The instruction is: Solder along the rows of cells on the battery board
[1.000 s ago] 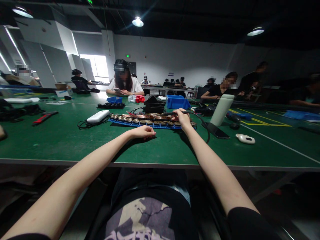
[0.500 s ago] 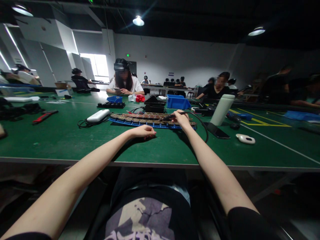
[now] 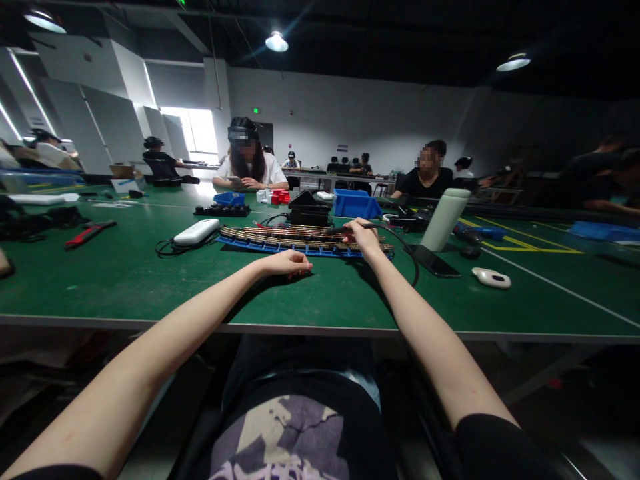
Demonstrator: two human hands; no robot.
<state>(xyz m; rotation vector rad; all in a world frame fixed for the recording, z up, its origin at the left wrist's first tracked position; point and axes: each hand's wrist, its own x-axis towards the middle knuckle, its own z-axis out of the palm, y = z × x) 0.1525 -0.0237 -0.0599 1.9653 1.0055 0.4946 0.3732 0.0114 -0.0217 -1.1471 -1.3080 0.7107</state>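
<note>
My right hand (image 3: 363,235) is closed around a dark, pen-shaped soldering iron (image 3: 336,231), whose black cable loops down to the right of the wrist. The iron points left over a long blue-framed rack (image 3: 305,249) carrying several rows of copper-coloured strips. Its tip is too fine to make out, so contact with the strips cannot be told. My left hand (image 3: 289,263) rests on the green table just in front of the rack, fingers curled together. Whatever those fingers pinch, if anything, is too small to name.
Left of the rack lies a white device (image 3: 197,232) with a black cord; farther left are red pliers (image 3: 90,233). Behind stand a black box (image 3: 309,212) and a blue bin (image 3: 356,203). Rightward are a pale bottle (image 3: 446,220), a phone (image 3: 435,261) and a white case (image 3: 491,278).
The soldering iron has tilted slightly flatter in my right hand, its front end a little higher. My left hand stays put. At the back right, a seated person has shifted left.
</note>
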